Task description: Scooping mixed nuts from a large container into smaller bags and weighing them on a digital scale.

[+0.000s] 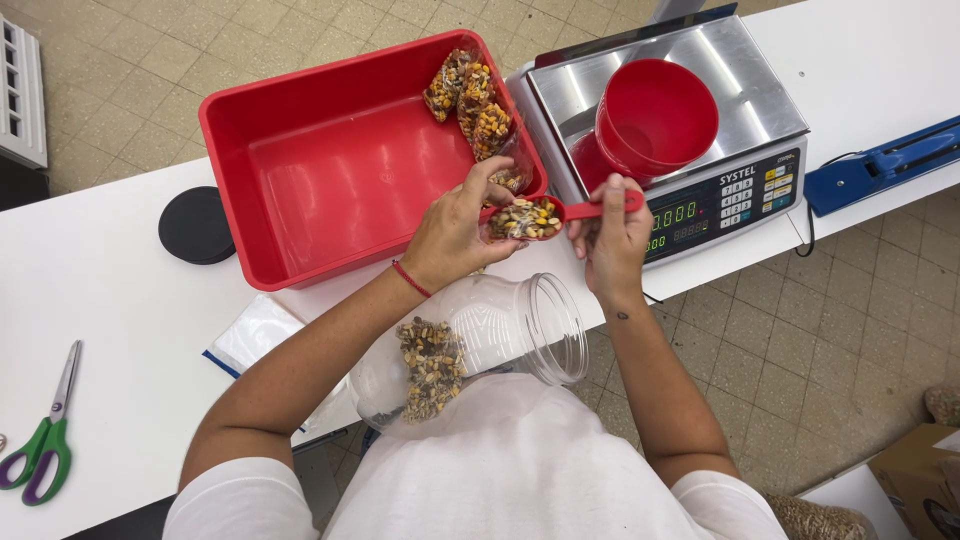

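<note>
Scoop of nut mix held level between both my hands, above the table edge.

My right hand (612,240) pinches the thin handle of the small red plastic scoop (555,214), fingers closed on it; the bowl is heaped with a rough mix (524,219) of nuts and yellow kernels. My left hand (455,232) cups the bowl's far side, fingers curled together against it and against the rim of the red tub (330,170), smooth-walled, with filled clear packets (470,95) in its far corner. Just beyond: steel-topped scale (670,100) carrying a round red cup (655,115). Below my wrists a clear ribbed jar (480,345) lies tilted, mouth toward the table edge, some mix inside. Scissors (45,435) and a black lid (197,225) lie well apart, left.
</note>
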